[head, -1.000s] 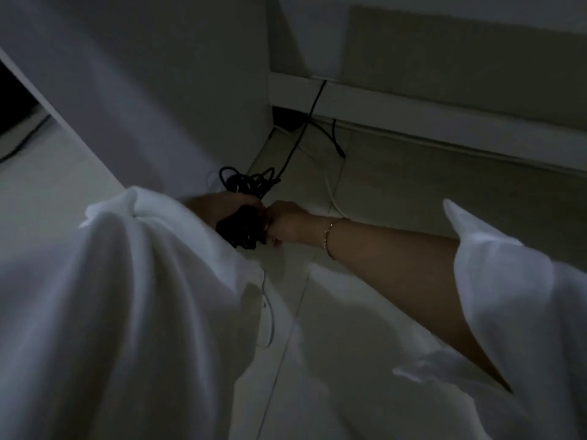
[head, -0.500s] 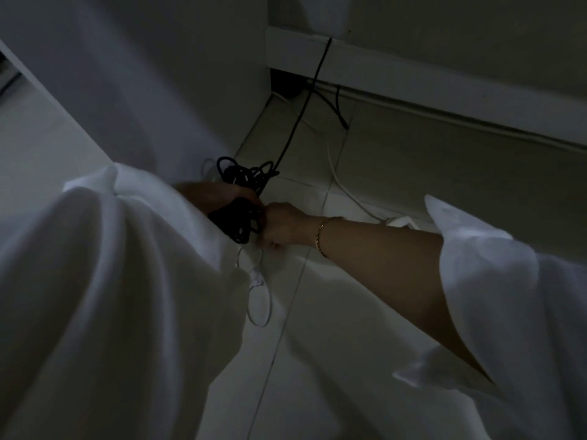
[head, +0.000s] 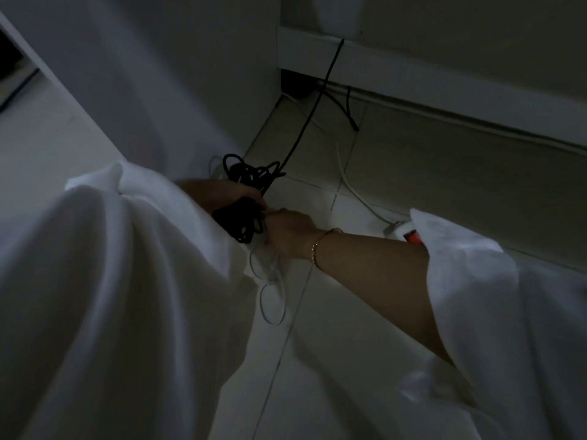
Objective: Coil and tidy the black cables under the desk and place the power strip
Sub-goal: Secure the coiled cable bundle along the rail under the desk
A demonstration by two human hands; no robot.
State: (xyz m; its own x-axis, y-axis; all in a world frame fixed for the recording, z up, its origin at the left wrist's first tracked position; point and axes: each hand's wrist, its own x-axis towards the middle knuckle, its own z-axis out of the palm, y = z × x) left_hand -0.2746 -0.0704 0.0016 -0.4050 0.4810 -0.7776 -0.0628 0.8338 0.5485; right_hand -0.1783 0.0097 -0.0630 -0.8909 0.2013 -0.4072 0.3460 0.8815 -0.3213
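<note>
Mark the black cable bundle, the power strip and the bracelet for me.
black cable bundle (head: 251, 177): head view, upper loops of the coil.
power strip (head: 401, 229): head view, white end beside its orange switch.
bracelet (head: 317, 246): head view, chain across the wrist.

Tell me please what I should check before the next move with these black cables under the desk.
1. Left hand grips the black cable bundle: ok.
2. Right hand has hold of the bundle: cannot tell, fingertips hidden.
3. Loose black cable coiled in: not ok, it runs to the wall.
4. White cable loops apart from the bundle: cannot tell.
5. Power strip in view: ok, on the floor, partly behind the right sleeve.
</note>
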